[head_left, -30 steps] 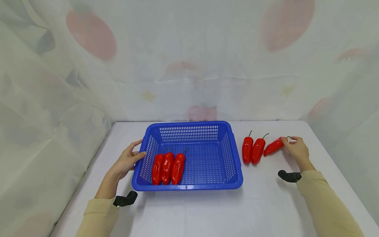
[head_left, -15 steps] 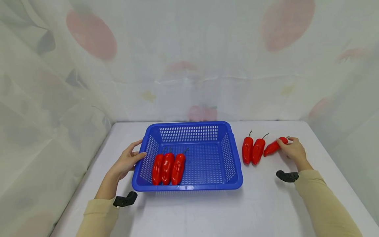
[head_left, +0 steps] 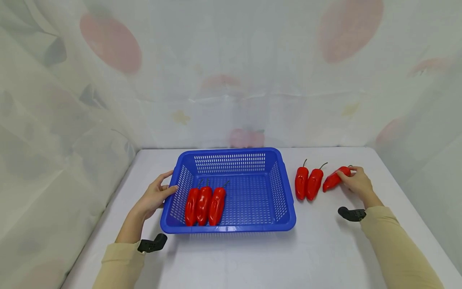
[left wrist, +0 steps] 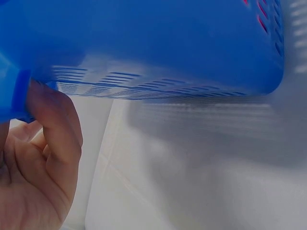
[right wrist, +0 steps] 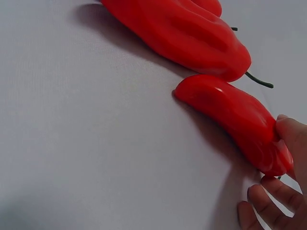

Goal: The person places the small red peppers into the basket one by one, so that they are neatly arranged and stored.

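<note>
A blue plastic basket [head_left: 228,228] with slotted walls stands mid-table, three red chili peppers [head_left: 204,205] lying side by side in its left part, stems pointing back. My left hand [head_left: 153,196] grips its left rim, thumb over the top and fingers underneath, as the left wrist view also shows. On the right, my right hand [head_left: 358,184] pinches a red chili pepper [right wrist: 235,117] near its stem end, thumb on one side and fingers on the other. That pepper slants on the table, its tip towards the basket. Its stem is mostly hidden by the hand.
Two more red peppers [head_left: 308,184] lie close together between the basket and my right hand, stems pointing back. A white cloth covers the table [head_left: 260,261]. Pale printed curtains [head_left: 231,80] hang behind and at both sides.
My right hand has shifted slightly left along the pepper, its thumb further onto the body. The pepper has turned a little, its tip moving slightly right. The left hand and basket stay put.
</note>
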The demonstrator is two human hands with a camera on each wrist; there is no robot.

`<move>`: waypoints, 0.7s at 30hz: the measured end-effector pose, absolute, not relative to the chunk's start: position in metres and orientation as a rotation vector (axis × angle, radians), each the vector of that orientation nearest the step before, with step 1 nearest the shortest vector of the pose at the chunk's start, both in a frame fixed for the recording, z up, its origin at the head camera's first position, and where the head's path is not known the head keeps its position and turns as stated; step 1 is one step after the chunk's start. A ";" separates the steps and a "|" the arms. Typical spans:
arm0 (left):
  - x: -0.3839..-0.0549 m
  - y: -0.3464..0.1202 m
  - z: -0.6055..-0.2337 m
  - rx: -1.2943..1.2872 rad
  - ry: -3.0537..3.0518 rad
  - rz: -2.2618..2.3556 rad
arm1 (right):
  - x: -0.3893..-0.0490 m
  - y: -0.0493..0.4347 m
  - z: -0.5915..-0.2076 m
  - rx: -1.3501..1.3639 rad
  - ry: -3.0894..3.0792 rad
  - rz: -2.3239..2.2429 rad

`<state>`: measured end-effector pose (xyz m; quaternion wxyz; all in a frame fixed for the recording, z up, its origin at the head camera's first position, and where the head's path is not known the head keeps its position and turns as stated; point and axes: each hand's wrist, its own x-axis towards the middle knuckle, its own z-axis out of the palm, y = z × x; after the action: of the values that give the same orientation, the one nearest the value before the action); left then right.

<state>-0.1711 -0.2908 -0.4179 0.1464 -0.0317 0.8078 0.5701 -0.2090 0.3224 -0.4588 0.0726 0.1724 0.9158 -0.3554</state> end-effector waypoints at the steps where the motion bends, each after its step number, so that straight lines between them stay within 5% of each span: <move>1: -0.171 -0.291 -0.418 -0.092 2.325 1.641 | -0.210 0.323 -0.459 0.519 2.742 -1.081; 21: -0.172 -0.291 -0.419 -0.080 2.322 1.649 | -0.217 0.323 -0.462 0.542 2.640 -1.173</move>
<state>-0.1718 -0.2912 -0.4188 0.1458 -0.0278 0.8064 0.5725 -0.2172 0.3226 -0.4620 0.1009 0.1833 0.8936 -0.3972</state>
